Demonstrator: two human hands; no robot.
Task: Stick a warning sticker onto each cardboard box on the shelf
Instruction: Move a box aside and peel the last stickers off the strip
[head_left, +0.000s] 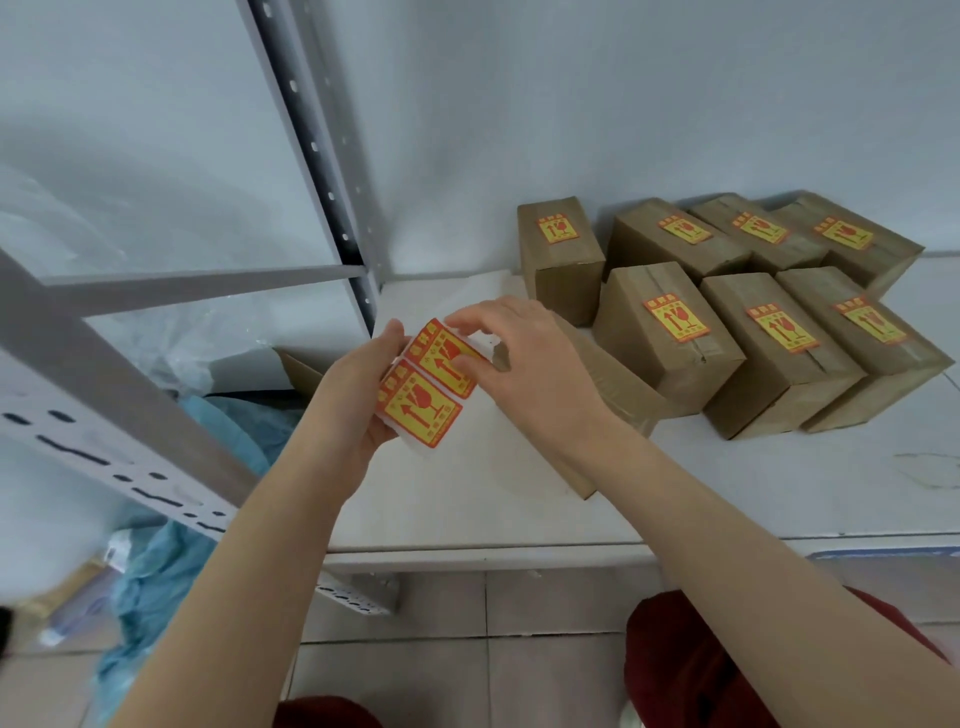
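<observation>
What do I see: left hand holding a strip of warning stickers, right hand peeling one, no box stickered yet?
Wrong on the boxes: the head view shows seven cardboard boxes already stickered. The left hand does hold the sticker strip, and the right hand pinches its upper sticker.

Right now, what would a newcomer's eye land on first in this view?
The yellow-and-red strip of warning stickers at centre stands out, held in the left hand while the right hand pinches its upper sticker. Behind and to the right, seven stickered cardboard boxes sit clustered on the white shelf. One more box lies under the right wrist, showing no sticker.
</observation>
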